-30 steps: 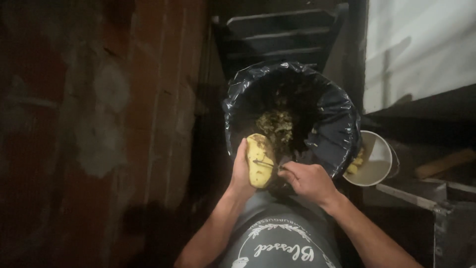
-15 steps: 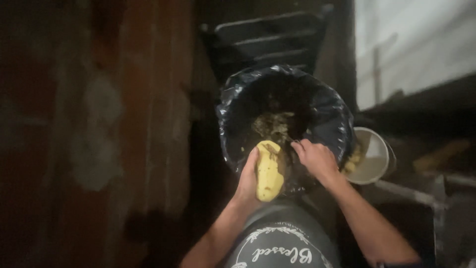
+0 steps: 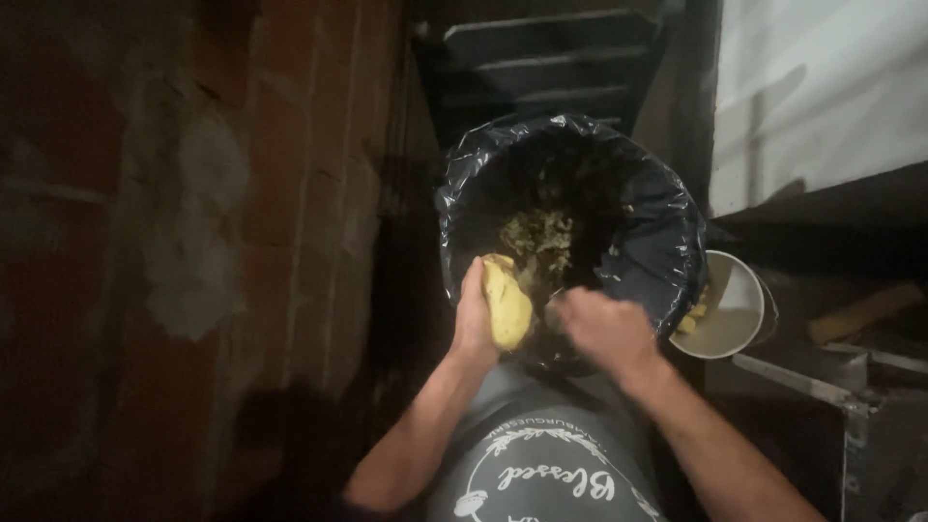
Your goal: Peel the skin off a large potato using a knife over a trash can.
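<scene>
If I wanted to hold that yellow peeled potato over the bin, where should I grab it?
Probably grip the yellow peeled potato round its long left side, coming from the left, as the left hand does. It stands on end over the black-lined bin, so that hold leaves its right face bare toward the blurred right hand.

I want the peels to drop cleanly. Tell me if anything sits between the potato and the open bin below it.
Nothing visible does. The left hand holds the potato over the near rim of the bin, whose black liner is open, with scraps at the bottom. The right hand is blurred beside the potato, not under it.
</scene>
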